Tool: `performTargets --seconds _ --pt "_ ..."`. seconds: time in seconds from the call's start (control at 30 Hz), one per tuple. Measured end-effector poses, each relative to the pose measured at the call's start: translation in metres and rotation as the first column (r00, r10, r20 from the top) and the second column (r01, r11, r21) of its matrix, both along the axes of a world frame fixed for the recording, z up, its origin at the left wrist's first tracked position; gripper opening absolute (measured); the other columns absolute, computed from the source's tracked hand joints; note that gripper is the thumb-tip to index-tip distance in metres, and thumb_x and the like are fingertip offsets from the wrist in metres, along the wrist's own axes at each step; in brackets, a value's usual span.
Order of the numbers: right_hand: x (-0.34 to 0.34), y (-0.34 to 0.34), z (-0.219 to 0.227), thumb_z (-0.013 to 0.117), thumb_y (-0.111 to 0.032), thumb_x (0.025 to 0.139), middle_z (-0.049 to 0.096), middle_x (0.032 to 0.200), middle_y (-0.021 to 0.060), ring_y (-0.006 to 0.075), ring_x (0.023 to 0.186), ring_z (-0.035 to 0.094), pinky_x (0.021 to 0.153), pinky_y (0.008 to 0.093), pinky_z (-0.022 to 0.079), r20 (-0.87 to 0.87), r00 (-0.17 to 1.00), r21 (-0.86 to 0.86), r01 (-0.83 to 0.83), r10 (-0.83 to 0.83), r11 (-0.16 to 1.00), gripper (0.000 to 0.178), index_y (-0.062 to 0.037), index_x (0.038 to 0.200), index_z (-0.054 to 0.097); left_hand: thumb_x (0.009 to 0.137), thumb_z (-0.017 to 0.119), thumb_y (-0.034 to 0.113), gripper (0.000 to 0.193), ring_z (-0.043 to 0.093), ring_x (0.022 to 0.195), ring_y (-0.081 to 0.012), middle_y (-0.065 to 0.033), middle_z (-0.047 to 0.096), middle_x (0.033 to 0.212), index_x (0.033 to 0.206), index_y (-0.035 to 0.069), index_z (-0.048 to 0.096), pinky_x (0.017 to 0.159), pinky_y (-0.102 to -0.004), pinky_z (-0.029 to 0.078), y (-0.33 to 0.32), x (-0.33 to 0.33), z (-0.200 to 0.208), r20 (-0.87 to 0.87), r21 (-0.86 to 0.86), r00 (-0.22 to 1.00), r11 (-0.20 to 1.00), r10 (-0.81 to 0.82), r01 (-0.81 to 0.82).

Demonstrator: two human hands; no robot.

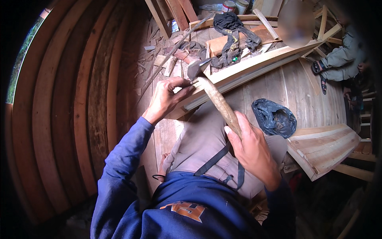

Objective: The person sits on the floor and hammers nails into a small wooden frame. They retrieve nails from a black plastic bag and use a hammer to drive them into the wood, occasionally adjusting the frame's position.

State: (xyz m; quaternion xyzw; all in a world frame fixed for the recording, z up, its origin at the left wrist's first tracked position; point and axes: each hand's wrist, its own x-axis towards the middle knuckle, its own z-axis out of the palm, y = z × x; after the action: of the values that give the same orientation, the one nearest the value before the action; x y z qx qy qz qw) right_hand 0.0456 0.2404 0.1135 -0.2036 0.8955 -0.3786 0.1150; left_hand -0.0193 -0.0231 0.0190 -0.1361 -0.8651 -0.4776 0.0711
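My right hand (251, 149) is wrapped round the wooden handle of a claw hammer (218, 97). Its dark metal head is up by the near left end of a long pale timber beam (254, 63), right beside the fingertips of my left hand (165, 97). Those fingers are pinched together at the beam's top edge; whatever they hold is too small or hidden to make out. The beam slants from in front of me up to the far right, across the plank floor near my legs.
A black plastic bag (274, 118) lies open right of my knee, beside a joined plank panel (324, 147). Dark clothing (230, 32), offcuts and tins (229, 6) lie beyond the beam. Upright boards (81, 87) line the left. Another person in sandals (318, 67) is at far right.
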Motion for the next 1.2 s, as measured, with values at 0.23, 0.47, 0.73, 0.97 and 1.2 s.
performTargets --seconds 0.23,0.47,0.73,0.97,1.2 --pt "-0.002 0.0 0.006 0.058 -0.015 0.096 0.06 0.105 0.0361 0.0515 0.095 0.06 0.082 0.0504 0.049 0.075 0.997 -0.051 0.034 -0.03 0.998 0.043 0.0119 0.126 0.046 0.087 0.071 0.012 0.024 0.068 0.087 -0.0241 -0.016 0.069 0.097 0.108 -0.001 0.069 0.08 -0.035 0.052 -0.004 -0.002 -0.003 -0.05 0.052 0.996 0.996 -0.076 0.078" --pt "0.002 -0.001 -0.002 0.057 -0.016 0.096 0.061 0.101 0.036 0.0518 0.093 0.06 0.079 0.0514 0.049 0.061 0.998 -0.049 0.022 -0.019 0.999 0.039 0.0095 0.125 0.047 0.089 0.067 0.009 0.018 0.068 0.085 -0.0243 -0.0142 0.07 0.094 0.105 0.0 0.07 0.079 -0.0345 0.052 -0.006 -0.001 -0.001 0.126 0.017 0.992 1.0 0.004 -0.007" --pt "0.006 0.001 -0.005 0.057 -0.016 0.097 0.061 0.102 0.035 0.0518 0.093 0.06 0.078 0.0513 0.049 0.115 0.991 -0.067 0.072 -0.064 0.995 0.04 0.0089 0.125 0.046 0.086 0.069 0.002 0.012 0.068 0.084 -0.0165 -0.0123 0.071 0.09 0.097 -0.004 0.07 0.078 -0.0296 0.052 0.003 0.004 0.005 -0.138 -0.044 0.99 0.999 -0.005 -0.001" --pt "0.01 0.002 -0.009 0.057 -0.017 0.097 0.06 0.105 0.034 0.0513 0.094 0.06 0.079 0.0509 0.049 0.107 0.992 -0.044 0.068 -0.063 0.997 0.04 0.009 0.125 0.046 0.084 0.069 0.0 0.014 0.068 0.083 -0.0172 -0.012 0.071 0.089 0.098 -0.004 0.07 0.079 -0.0295 0.052 -0.003 0.002 -0.002 -0.025 0.034 0.999 0.999 0.034 -0.033" --pt "0.009 0.001 -0.009 0.057 -0.017 0.097 0.06 0.107 0.0335 0.0511 0.096 0.06 0.081 0.0508 0.049 0.142 0.988 -0.045 0.068 -0.061 0.997 0.041 0.0097 0.126 0.046 0.087 0.068 0.005 0.018 0.071 0.084 -0.0226 -0.0137 0.072 0.093 0.104 0.002 0.072 0.077 -0.0316 0.054 -0.005 0.003 -0.003 -0.054 -0.002 0.999 1.0 0.004 -0.004"
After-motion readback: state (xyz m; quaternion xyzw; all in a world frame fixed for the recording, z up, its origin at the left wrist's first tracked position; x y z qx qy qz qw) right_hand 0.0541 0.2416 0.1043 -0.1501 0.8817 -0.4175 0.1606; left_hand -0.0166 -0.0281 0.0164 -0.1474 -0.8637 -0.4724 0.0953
